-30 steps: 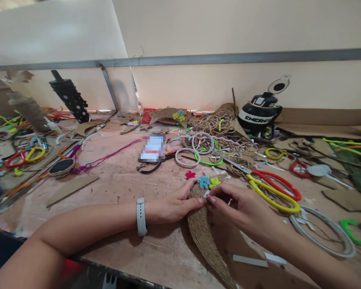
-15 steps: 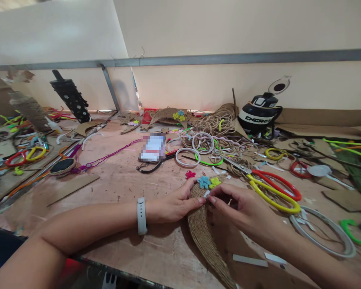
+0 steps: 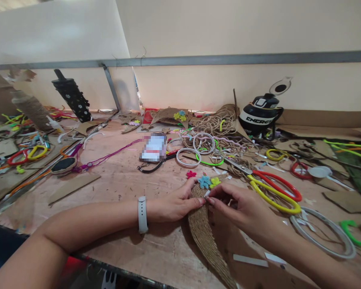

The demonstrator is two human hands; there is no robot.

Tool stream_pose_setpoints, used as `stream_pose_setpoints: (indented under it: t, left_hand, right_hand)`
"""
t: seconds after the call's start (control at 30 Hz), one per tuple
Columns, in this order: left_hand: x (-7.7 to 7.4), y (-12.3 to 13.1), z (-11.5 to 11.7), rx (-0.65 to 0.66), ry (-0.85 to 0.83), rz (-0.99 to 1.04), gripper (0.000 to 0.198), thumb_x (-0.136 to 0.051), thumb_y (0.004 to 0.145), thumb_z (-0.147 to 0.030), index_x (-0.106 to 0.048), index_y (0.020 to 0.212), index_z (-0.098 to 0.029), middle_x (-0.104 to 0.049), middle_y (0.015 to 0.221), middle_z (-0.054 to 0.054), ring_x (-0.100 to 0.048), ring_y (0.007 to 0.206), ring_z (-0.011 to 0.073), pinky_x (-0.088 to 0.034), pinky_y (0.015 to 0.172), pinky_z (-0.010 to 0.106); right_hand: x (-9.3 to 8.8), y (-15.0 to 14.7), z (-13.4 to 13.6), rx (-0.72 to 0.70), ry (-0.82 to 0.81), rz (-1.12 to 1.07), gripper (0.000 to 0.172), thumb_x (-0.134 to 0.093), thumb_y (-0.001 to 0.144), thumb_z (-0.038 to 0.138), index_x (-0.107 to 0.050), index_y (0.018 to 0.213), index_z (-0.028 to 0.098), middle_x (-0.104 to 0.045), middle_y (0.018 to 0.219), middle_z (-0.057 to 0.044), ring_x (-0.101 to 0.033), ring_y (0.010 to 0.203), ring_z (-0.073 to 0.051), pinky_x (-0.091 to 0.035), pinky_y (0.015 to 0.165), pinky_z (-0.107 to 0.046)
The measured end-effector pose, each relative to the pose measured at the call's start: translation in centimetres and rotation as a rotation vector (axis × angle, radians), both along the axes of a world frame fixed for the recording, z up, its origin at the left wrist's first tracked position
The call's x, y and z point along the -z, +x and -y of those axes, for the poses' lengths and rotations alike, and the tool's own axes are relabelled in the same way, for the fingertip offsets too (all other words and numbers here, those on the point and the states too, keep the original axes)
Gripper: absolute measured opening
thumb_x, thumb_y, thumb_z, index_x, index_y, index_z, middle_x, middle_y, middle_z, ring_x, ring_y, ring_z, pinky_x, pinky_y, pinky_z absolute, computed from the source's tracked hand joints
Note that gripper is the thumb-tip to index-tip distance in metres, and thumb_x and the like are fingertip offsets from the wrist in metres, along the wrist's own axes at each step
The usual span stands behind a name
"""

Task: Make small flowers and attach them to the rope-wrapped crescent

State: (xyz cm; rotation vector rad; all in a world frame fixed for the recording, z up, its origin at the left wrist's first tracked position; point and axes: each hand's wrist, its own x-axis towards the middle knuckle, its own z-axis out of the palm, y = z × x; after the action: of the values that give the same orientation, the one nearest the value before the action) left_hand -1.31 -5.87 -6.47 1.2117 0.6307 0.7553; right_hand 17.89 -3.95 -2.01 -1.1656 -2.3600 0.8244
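Note:
A curved piece wrapped in jute twine extends toward the table's front edge. My left hand grips its upper end, with the thumb on top and the fingers at the far side. With thumb and forefinger closed, my right hand pinches a small white scrap against the twine surface; the scrap's kind is unclear. Just beyond my fingers, at the tip of the piece, are a blue flower and a yellow flower, both fuzzy. A pink flower lies to their left.
Red-and-yellow-handled scissors lie right of my hands, near a tape roll. Beyond are a phone, white rings, tangled twine and a black bottle. White strips lie in front.
Both hands keep nearly the same place on the twine-wrapped piece. My right fingertips shift very slightly at the white scrap, and the whole view moves a little.

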Motion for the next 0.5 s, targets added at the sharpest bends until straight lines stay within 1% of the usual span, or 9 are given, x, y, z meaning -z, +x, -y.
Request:
stream_pose_setpoints:
  t: [0.13,0.3,0.4,0.5]
  left_hand:
    - [0.29,0.06,-0.08,-0.001,0.002,0.009,0.066,-0.060,0.085,-0.049,-0.031,0.139,-0.023,-0.054,0.121,0.010,-0.052,0.111,0.0218,-0.039,0.098,0.040]
    - [0.19,0.01,-0.05,-0.009,0.006,-0.006,0.067,-0.060,0.085,-0.049,-0.030,0.139,-0.023,-0.053,0.124,0.010,-0.049,0.117,0.0227,-0.039,0.099,0.039]
    - [0.08,-0.08,0.01,0.007,0.001,-0.028,0.069,-0.058,0.086,-0.049,-0.027,0.141,-0.021,-0.055,0.122,0.011,-0.049,0.118,0.0246,-0.041,0.098,0.040]
    - [-0.06,-0.14,0.08,-0.008,0.084,-0.094,0.063,-0.053,0.090,-0.047,-0.027,0.141,-0.020,-0.053,0.127,0.012,-0.047,0.121,0.0243,-0.039,0.102,0.041]
  right_hand:
    - [0.42,0.05,-0.09,0.014,0.036,0.001,0.014,-0.054,0.086,0.029,-0.065,0.082,0.020,-0.068,0.070,-0.002,-0.060,0.061,-0.015,-0.046,0.054,-0.025]
    - [0.15,0.00,-0.02,0.023,0.155,0.022,0.014,-0.052,0.086,0.026,-0.064,0.082,0.021,-0.069,0.071,-0.002,-0.062,0.061,-0.016,-0.047,0.056,-0.026]
    - [0.17,0.19,0.11,-0.046,0.241,0.074,0.015,-0.050,0.089,0.025,-0.064,0.085,0.021,-0.069,0.075,-0.003,-0.063,0.065,-0.016,-0.048,0.059,-0.026]
    - [0.32,0.43,0.38,-0.138,0.396,0.153,0.016,-0.046,0.091,0.021,-0.062,0.087,0.020,-0.068,0.080,-0.005,-0.064,0.070,-0.017,-0.047,0.062,-0.027]
